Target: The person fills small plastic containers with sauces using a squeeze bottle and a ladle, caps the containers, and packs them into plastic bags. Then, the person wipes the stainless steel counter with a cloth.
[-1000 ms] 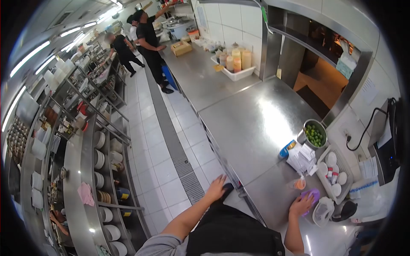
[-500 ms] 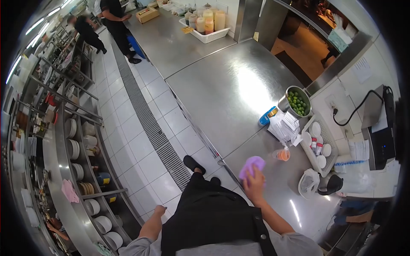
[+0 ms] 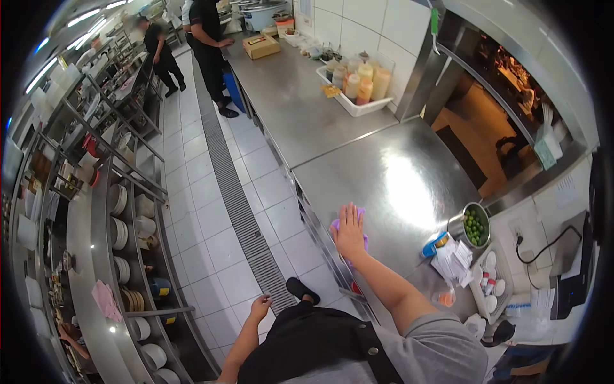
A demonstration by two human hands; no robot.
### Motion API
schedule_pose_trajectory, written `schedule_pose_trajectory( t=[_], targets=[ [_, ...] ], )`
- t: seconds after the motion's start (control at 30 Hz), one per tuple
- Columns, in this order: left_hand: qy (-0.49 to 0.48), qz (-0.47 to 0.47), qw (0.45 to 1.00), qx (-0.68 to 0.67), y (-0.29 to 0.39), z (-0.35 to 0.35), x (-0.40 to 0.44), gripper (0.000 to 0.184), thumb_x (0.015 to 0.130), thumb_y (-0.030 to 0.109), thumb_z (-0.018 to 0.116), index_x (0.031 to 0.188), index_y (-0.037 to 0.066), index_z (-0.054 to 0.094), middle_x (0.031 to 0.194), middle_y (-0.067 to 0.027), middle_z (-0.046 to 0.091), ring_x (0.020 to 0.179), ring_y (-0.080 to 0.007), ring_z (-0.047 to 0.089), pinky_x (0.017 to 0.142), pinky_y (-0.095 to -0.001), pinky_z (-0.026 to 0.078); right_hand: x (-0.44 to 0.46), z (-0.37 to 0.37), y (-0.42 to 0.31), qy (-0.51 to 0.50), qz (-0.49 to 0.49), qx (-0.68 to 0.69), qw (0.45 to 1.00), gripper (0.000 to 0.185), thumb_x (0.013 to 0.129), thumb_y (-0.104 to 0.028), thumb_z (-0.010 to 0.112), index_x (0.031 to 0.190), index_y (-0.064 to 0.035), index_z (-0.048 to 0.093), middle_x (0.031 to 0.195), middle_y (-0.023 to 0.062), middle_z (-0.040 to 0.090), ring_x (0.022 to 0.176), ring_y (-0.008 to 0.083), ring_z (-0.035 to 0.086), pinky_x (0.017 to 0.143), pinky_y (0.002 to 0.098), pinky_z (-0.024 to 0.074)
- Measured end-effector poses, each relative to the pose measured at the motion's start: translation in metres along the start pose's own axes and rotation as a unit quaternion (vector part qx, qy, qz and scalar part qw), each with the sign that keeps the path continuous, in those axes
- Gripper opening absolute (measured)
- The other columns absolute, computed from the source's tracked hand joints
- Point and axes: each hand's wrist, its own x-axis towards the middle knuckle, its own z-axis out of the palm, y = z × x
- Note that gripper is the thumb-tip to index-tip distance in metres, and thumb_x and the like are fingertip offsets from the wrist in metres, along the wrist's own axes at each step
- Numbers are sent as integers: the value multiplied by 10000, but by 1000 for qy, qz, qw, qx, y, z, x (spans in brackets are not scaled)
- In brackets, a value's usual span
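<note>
My right hand [image 3: 348, 234] lies flat on a purple cloth [image 3: 362, 242], its fingers stretched out, pressing it against the steel counter [image 3: 326, 176] near the front edge. Purple edges show on both sides of the hand; the rest is hidden beneath it. Low over the floor beside my apron hangs my left hand [image 3: 259, 308], its fingers curled closed. Whether it holds something small cannot be made out. Farther right on the counter are a blue package [image 3: 434, 244], a pile of white paper packets [image 3: 453, 262] and a small cup with orange contents [image 3: 443, 297].
A pot of limes [image 3: 474, 227] and a basket of white containers [image 3: 491, 288] stand at the right. A white tray of sauce bottles [image 3: 358, 105] is farther back. Left are shelves of plates [image 3: 121, 233]. Two people [image 3: 208, 51] stand far along the aisle, past the floor drain [image 3: 233, 192].
My right hand has moved with the purple cloth forward and left along the counter, its fingers now flatter. My view has shifted, and my left hand appears farther from my body.
</note>
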Motion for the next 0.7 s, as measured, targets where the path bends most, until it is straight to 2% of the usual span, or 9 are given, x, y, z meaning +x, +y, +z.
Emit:
schedule_pose_trajectory(
  t=[0.13, 0.17, 0.2, 0.23, 0.4, 0.47, 0.5, 0.57, 0.7],
  targets=[
    [64, -142, 988, -3, -107, -29, 4, 385, 874, 349, 724, 1113, 47, 735, 908, -167, 753, 793, -283, 732, 764, -407, 572, 74, 23, -10, 19, 21, -7, 1000, 837, 955, -353, 582, 1554, 83, 193, 1607, 330, 198, 1510, 460, 189, 1234, 572, 108],
    [-13, -21, 987, 161, -129, -48, -4, 344, 894, 373, 698, 946, 37, 752, 778, -142, 736, 697, -272, 714, 724, -406, 574, 90, 26, -13, 18, 29, -5, 999, 851, 952, -360, 583, 1555, 86, 181, 1611, 326, 191, 1513, 455, 182, 1236, 569, 107],
    [-9, -223, 973, 58, -133, -55, -14, 397, 919, 395, 672, 770, 30, 721, 672, -135, 697, 607, -269, 684, 679, -404, 575, 103, 28, -16, 22, 18, -8, 1000, 851, 952, -360, 583, 1555, 86, 181, 1611, 326, 191, 1513, 455, 182, 1236, 569, 107],
    [-83, -109, 979, 150, -144, -72, -24, 415, 908, 358, 695, 663, 23, 680, 629, -142, 673, 537, -267, 652, 591, -424, 562, 115, 31, -18, 37, 38, -1, 999, 867, 947, -368, 589, 1555, 89, 173, 1614, 324, 185, 1515, 451, 177, 1237, 569, 106],
    [-22, -182, 981, 67, -149, -94, -48, 310, 878, 286, 733, 731, 15, 693, 619, -118, 650, 507, -243, 631, 472, -411, 515, 165, 45, -24, 123, 128, 2, 984, 901, 944, -402, 590, 1556, 94, 153, 1625, 309, 173, 1517, 452, 173, 1239, 558, 116],
    [22, -281, 959, -33, -129, -92, -44, 261, 876, 266, 738, 844, 8, 712, 648, -98, 654, 515, -228, 631, 457, -393, 506, 186, 52, -31, 102, 359, -49, 926, 864, 958, -401, 574, 1552, 91, 186, 1623, 299, 197, 1514, 461, 174, 1240, 548, 129],
    [60, -353, 925, -129, -118, -90, -37, 260, 879, 257, 737, 930, 3, 722, 671, -84, 657, 519, -218, 630, 453, -382, 503, 200, 58, -38, 105, 357, -49, 927, 864, 958, -401, 574, 1552, 91, 186, 1623, 299, 197, 1514, 461, 174, 1240, 548, 129],
    [58, -328, 929, -162, -124, -79, -18, 290, 881, 240, 738, 1042, 0, 715, 713, -72, 664, 535, -198, 628, 441, -357, 479, 219, 80, -68, 127, 492, -106, 855, 775, 991, -423, 490, 1530, 86, 264, 1604, 313, 235, 1510, 466, 185, 1239, 548, 141],
    [18, -286, 948, -136, -94, -54, 15, 333, 872, 281, 742, 1052, 2, 740, 800, -101, 727, 630, -221, 681, 538, -370, 531, 236, 105, -93, 81, 285, -108, 949, 722, 981, -336, 526, 1519, 87, 297, 1597, 298, 267, 1513, 447, 196, 1243, 530, 156]
  ],
)
